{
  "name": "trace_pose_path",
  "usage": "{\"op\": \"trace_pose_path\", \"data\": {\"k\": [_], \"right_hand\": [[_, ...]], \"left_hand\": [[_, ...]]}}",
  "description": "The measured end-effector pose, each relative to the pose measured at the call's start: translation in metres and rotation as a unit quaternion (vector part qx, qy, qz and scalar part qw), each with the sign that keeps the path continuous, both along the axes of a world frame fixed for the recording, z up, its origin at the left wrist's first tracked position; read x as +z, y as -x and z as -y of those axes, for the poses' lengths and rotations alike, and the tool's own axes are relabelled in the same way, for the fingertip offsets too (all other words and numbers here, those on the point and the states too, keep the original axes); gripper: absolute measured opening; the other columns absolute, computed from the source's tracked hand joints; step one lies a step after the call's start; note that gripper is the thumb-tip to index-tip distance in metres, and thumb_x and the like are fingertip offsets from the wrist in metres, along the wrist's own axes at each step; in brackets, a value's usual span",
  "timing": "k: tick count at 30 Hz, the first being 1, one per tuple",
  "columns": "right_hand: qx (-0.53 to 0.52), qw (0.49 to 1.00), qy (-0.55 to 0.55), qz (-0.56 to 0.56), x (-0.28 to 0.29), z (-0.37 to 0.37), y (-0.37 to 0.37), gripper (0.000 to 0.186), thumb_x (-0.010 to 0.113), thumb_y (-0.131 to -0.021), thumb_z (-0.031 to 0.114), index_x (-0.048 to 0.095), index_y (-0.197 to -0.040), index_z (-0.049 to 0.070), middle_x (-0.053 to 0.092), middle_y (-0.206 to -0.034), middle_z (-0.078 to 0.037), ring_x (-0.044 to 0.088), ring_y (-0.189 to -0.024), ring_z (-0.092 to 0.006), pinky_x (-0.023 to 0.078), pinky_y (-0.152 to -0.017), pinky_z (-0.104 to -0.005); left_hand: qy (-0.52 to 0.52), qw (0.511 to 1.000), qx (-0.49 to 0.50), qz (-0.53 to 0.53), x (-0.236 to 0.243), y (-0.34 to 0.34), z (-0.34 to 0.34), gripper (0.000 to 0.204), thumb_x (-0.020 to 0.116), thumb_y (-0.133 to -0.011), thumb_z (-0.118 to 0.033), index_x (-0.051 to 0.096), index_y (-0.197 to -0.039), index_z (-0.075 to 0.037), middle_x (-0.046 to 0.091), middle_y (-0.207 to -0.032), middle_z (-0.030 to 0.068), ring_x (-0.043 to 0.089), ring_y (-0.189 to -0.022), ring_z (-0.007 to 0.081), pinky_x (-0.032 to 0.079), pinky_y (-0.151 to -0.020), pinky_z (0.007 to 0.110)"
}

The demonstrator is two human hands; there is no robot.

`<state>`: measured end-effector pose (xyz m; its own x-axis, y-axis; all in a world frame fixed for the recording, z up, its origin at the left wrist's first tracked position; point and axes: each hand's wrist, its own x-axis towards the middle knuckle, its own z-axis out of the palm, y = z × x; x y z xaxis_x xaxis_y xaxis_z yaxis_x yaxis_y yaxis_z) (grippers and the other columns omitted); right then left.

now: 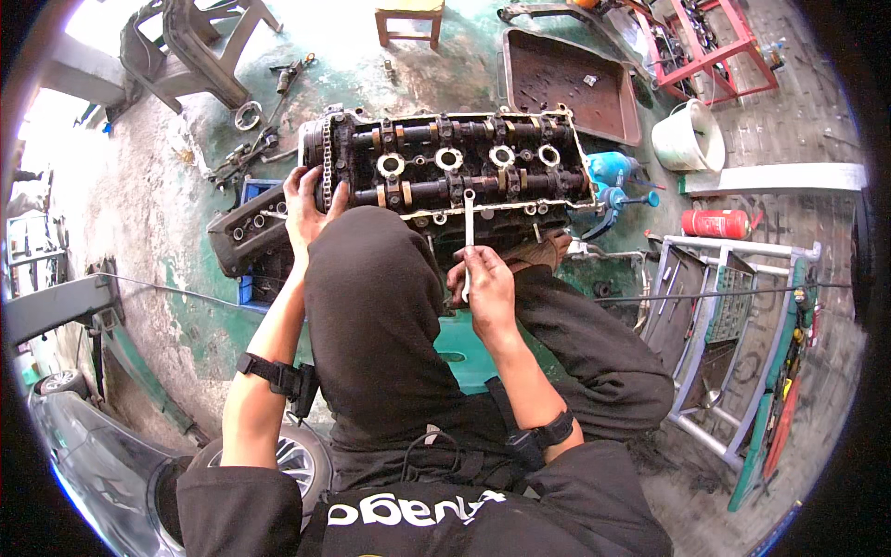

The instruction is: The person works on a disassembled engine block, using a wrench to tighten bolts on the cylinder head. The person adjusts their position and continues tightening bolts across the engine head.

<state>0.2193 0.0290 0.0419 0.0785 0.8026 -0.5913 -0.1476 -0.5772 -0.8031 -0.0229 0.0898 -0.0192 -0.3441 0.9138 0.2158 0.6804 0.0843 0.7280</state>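
A greasy cylinder head with two camshafts lies crosswise before me, its timing chain exposed at the left end. My left hand grips that end, fingers and thumb curled over its edge beside the chain. In my right hand is a metal combination wrench, closed in the fingers near its lower end. The wrench stands out away from me, and its ring end meets the near edge of the head, by the near camshaft. Whether the ring sits on a bolt is too small to tell.
A dark cover leans at the left over a blue crate. Behind right lie a rusty tray, a white bucket and a blue spray gun. A red extinguisher and metal rack stand right; a plastic chair, far left.
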Motion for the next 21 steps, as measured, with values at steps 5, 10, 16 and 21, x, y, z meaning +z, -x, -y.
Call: {"op": "trace_pose_path", "data": {"k": [5,10,16,21], "right_hand": [[0.009,1.000,-0.019,-0.009,-0.001,0.002,0.013,0.022,0.047,-0.099,0.021,0.056,-0.093,0.003,0.056,-0.059,-0.006,0.046,-0.042,-0.0096,0.037,-0.041,-0.0236],[0.017,1.000,0.016,-0.007,0.004,-0.005,0.016,0.023,0.046,-0.098,0.022,0.055,-0.092,0.002,0.056,-0.056,-0.007,0.047,-0.042,-0.0119,0.038,-0.039,-0.0262],[0.012,0.998,0.046,-0.037,0.009,-0.013,0.027,0.024,0.041,-0.096,0.020,0.053,-0.091,0.000,0.058,-0.057,-0.012,0.050,-0.041,-0.0176,0.040,-0.038,-0.0298],[-0.025,0.990,0.059,-0.124,0.004,-0.018,0.038,0.025,0.040,-0.095,0.019,0.051,-0.091,-0.003,0.061,-0.060,-0.018,0.054,-0.044,-0.0223,0.046,-0.043,-0.0331]], "left_hand": [[0.011,1.000,0.011,0.002,0.004,-0.003,0.000,0.048,0.072,-0.080,-0.031,0.057,-0.117,-0.004,0.043,-0.129,0.0176,0.049,-0.117,0.0339,0.043,-0.097,0.040],[0.011,1.000,0.013,-0.016,0.004,-0.002,0.000,0.049,0.072,-0.080,-0.029,0.055,-0.118,-0.004,0.043,-0.129,0.0181,0.050,-0.115,0.0346,0.043,-0.097,0.040],[-0.014,0.997,-0.018,-0.078,-0.001,0.004,0.000,0.063,0.071,-0.082,-0.036,0.045,-0.129,-0.003,0.042,-0.131,0.0215,0.042,-0.122,0.0391,0.034,-0.103,0.045],[0.077,0.972,-0.130,-0.178,0.052,0.055,-0.034,0.035,0.057,-0.094,-0.028,0.058,-0.116,-0.001,0.055,-0.121,0.0187,0.051,-0.114,0.0328,0.041,-0.096,0.041]]}}
